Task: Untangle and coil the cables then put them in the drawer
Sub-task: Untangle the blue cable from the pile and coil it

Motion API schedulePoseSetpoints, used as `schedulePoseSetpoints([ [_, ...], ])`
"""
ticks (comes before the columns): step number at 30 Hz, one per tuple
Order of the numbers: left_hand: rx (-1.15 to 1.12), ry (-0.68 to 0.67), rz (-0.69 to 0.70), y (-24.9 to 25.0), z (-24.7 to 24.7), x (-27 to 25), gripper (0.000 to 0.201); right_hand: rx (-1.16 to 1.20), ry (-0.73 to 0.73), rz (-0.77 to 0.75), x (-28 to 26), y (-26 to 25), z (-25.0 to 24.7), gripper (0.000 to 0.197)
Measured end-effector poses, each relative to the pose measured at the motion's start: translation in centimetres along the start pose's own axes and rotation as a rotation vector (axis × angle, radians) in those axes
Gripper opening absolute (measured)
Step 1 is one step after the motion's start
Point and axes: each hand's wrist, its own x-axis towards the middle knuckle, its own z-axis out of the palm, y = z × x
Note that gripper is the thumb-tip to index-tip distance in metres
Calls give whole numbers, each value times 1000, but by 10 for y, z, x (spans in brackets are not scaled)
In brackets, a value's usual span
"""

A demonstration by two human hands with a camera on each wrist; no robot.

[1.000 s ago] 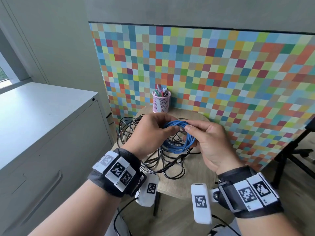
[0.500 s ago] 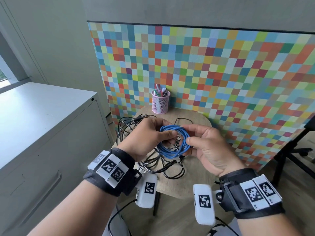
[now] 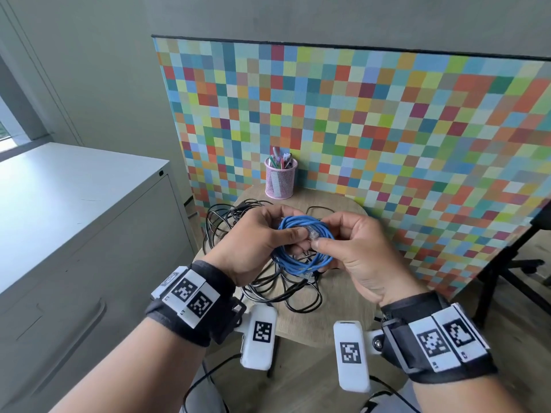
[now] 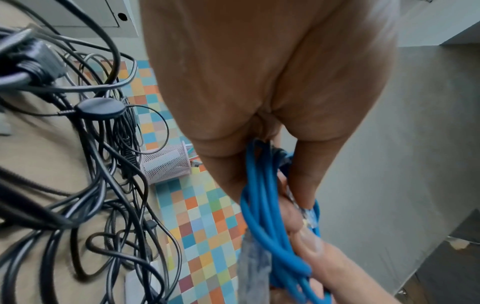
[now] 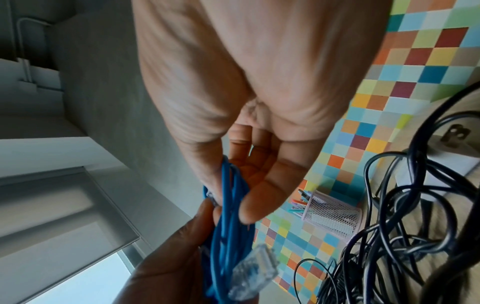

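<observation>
A coiled blue network cable (image 3: pixel 304 248) hangs in the air between both hands above the round table. My left hand (image 3: pixel 262 236) grips the coil's left side, thumb across the strands (image 4: pixel 262 205). My right hand (image 3: pixel 343 242) pinches the coil's right side and one clear plug end (image 3: pixel 313 234) against it (image 5: pixel 231 207). The other clear plug (image 5: pixel 253 271) hangs free at the bottom of the coil. A tangle of black cables (image 3: pixel 256 254) lies on the table under the hands (image 4: pixel 85 164) (image 5: pixel 405 226).
A pink mesh pen cup (image 3: pixel 281 180) stands at the back of the round wooden table (image 3: pixel 337 311). A grey drawer cabinet (image 3: pixel 74 248) with closed fronts stands to the left. A colourful checkered panel (image 3: pixel 387 144) backs the table; a chair base (image 3: pixel 512 263) is at the right.
The hands drew slightly closer to me with the blue coil. The coil turned more face-on, and a clear plug end now shows between the thumbs.
</observation>
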Motion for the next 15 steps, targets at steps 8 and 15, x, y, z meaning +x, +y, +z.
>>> schedulePoseSetpoints([
  [8, 328, 167, 134, 8, 10, -1, 9, 124, 26, 55, -2, -6, -1, 25],
  [15, 162, 234, 119, 9, 14, -4, 10, 119, 27, 45, -4, -8, 5, 28],
])
